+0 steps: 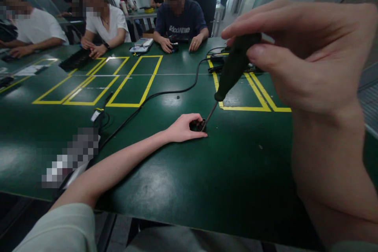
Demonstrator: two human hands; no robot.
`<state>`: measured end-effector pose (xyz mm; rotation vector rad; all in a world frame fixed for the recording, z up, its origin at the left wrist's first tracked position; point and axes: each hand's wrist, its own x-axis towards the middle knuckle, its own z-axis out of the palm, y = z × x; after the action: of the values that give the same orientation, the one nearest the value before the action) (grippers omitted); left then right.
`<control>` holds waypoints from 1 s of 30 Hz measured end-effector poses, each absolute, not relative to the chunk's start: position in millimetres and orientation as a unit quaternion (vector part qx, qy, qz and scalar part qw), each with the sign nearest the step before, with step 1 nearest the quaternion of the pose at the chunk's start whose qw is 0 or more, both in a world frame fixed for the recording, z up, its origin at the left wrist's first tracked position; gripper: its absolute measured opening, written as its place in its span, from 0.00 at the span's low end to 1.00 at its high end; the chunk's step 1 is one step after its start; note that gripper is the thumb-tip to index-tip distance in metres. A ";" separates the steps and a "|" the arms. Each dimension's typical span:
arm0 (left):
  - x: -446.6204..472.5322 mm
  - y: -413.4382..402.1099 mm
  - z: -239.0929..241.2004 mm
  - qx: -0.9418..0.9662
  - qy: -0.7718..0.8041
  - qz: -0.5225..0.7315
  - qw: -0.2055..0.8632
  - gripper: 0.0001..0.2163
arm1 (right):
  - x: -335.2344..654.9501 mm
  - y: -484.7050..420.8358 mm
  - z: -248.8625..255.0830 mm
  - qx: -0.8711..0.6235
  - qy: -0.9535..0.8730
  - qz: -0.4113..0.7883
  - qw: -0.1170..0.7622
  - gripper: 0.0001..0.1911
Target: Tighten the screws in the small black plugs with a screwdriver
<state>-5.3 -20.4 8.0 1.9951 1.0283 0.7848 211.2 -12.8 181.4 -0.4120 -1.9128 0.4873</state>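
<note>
Green is the big worktop [206,173] I look down on. Closest to me is the right hand [304,59], up high and very near the camera. Its thumb and fingers are pressed together around the dark handle of a screwdriver [228,80]. I think it is held near the top end so the fingertips can spin it.

The screwdriver is long and thin, and it leans. The handle is up, to the right and nearer me. The thin metal tip points down and to the left, where it meets a small black part [198,125] on the worktop.

The left hand [184,128] rests on the worktop with the arm stretched far out. Its thumb and fingers pinch the part from the left side. I think that grip stops the part from sliding or turning under the tip.

Past the hands, a black cable [165,93] snakes across, and yellow tape [130,82] makes boxes. Far across, other people [180,19] sit with their own hands on their own things.
</note>
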 end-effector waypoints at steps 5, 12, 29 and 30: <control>-5.3 -20.2 8.1 0.777 0.401 0.304 0.378 0.15 | 208.7 -12.7 180.8 -0.165 -0.804 0.218 0.528 0.14; -5.6 -20.3 7.3 0.778 0.400 0.308 0.374 0.15 | 210.0 -11.6 182.9 -0.201 -0.791 0.155 0.557 0.12; -5.0 -19.2 5.4 0.781 0.394 0.308 0.373 0.15 | 210.9 -9.6 178.6 -0.168 -0.797 0.211 0.540 0.16; -5.0 -19.1 5.4 0.781 0.396 0.308 0.372 0.15 | 210.7 -10.1 178.6 -0.172 -0.798 0.212 0.537 0.15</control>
<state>-5.0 -19.1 5.4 2.0014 1.0137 0.7899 210.7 -10.1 178.6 -0.4093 -1.8991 0.5050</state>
